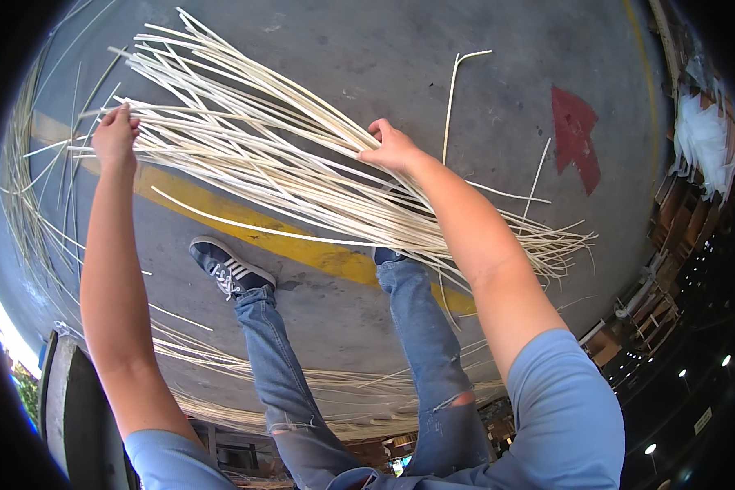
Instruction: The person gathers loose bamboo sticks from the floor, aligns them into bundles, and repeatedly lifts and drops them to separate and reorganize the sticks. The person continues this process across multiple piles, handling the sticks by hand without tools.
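A loose bundle of long, thin, pale canes [302, 175] that look like rattan lies spread across the floor in front of me, running from upper left to lower right. At its left end my left hand [117, 140] is closed, thumb and fingers pinched on the end of a cane. My right hand [390, 149] curls over the bundle's far edge near the middle, thumb and fingers round a few canes. How many it grips is hidden. One cane [245, 222] bows out from the near side.
Grey floor carries a yellow stripe [257, 237] and a red mark [576, 135]. Stray canes [449, 106] lie beyond the bundle, with more canes at the left rim and behind my feet [233, 265]. White plastic [701, 143] and stacked brown pieces stand at the right.
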`<action>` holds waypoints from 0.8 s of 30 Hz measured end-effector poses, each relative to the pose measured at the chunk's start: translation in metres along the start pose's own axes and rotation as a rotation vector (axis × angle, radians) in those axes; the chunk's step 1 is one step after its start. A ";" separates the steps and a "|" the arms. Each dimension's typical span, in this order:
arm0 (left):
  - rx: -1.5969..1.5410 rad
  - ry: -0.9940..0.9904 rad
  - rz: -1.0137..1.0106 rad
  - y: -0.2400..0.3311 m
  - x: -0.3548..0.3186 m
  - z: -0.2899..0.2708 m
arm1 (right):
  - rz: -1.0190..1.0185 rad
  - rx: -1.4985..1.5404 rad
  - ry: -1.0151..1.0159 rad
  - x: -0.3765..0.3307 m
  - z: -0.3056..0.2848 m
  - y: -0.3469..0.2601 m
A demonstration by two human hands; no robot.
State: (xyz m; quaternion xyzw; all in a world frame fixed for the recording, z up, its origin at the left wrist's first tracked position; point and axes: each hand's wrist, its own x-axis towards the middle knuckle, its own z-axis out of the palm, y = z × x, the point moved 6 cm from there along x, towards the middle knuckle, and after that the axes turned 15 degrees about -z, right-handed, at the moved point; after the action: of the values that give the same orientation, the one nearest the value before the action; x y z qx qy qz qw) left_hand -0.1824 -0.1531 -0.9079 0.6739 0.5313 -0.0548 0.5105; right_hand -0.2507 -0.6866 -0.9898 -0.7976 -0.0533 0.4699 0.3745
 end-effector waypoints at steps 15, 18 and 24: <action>-0.185 0.242 0.075 -0.008 -0.015 -0.081 | 0.020 0.092 -0.432 -0.029 0.047 -0.034; -0.067 0.252 0.050 -0.074 -0.076 -0.074 | 0.072 -0.019 -0.420 -0.041 0.045 -0.019; -0.153 -0.332 -0.733 -0.284 -0.263 0.005 | -0.001 0.058 -0.525 -0.020 0.057 -0.049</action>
State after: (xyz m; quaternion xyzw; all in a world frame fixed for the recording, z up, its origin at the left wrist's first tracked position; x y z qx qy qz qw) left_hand -0.5123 -0.3545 -0.9275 0.3822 0.6492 -0.3015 0.5844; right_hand -0.2938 -0.6292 -0.9596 -0.6373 -0.1354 0.6617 0.3711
